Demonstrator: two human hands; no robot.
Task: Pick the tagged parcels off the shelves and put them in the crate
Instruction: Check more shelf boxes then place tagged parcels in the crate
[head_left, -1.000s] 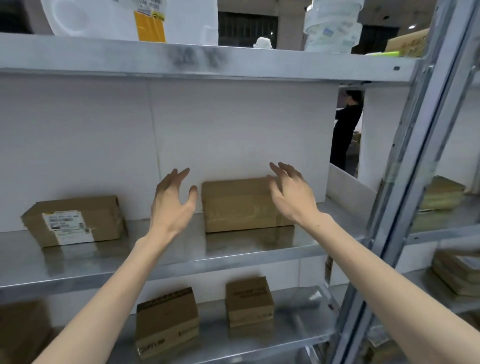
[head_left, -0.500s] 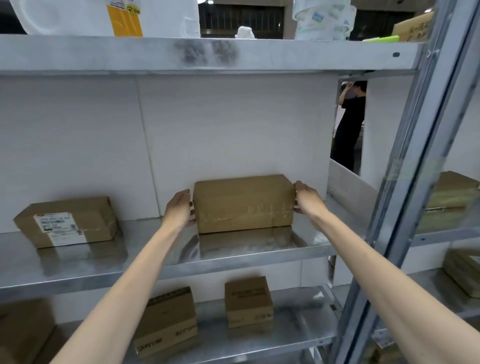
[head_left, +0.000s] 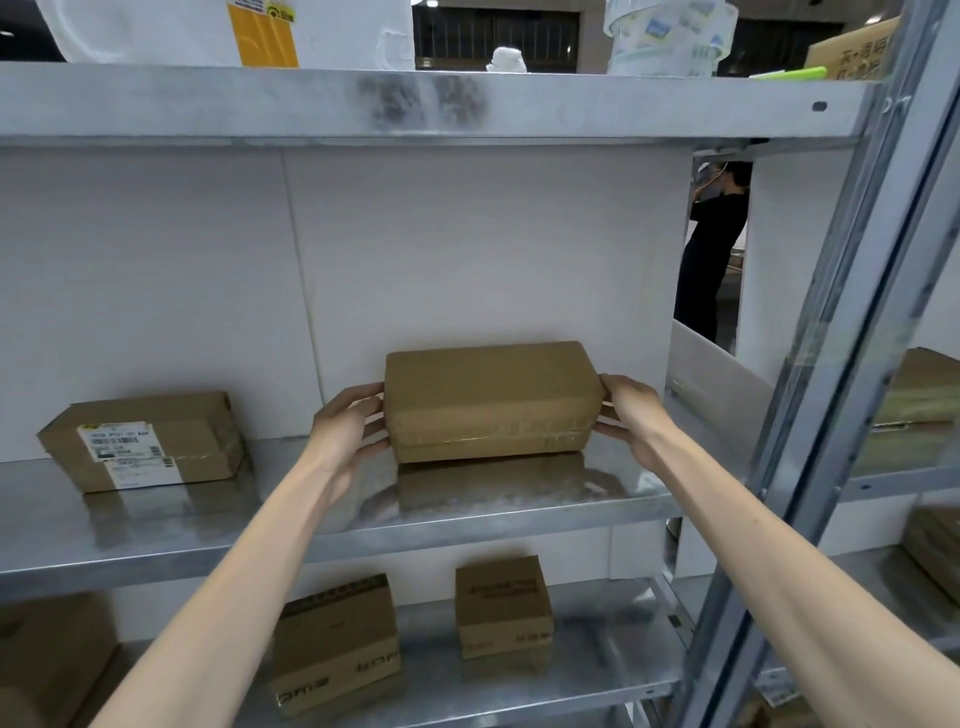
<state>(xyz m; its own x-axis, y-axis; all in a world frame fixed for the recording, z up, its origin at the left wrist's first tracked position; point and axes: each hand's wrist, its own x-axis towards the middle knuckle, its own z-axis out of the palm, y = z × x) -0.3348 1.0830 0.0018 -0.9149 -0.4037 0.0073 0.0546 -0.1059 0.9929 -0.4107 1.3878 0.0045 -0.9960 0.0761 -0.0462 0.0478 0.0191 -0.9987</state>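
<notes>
A plain brown cardboard parcel (head_left: 488, 400) sits on the middle metal shelf (head_left: 208, 525), close to the white back panel. My left hand (head_left: 348, 426) presses against its left end and my right hand (head_left: 631, 415) against its right end, so the box is gripped between them. No tag shows on its visible faces. Another brown parcel (head_left: 143, 441) with white printed labels lies at the left of the same shelf. No crate is in view.
Two small brown boxes (head_left: 335, 642) (head_left: 503, 605) stand on the shelf below. A metal upright (head_left: 852, 364) runs down the right, with more parcels (head_left: 924, 395) beyond it. A person in black (head_left: 711, 249) stands behind the rack. White items sit on the top shelf.
My hands went from hovering apart in front of the parcel to clamping its two ends. The parcel now sits a little nearer and its front edge looks slightly raised.
</notes>
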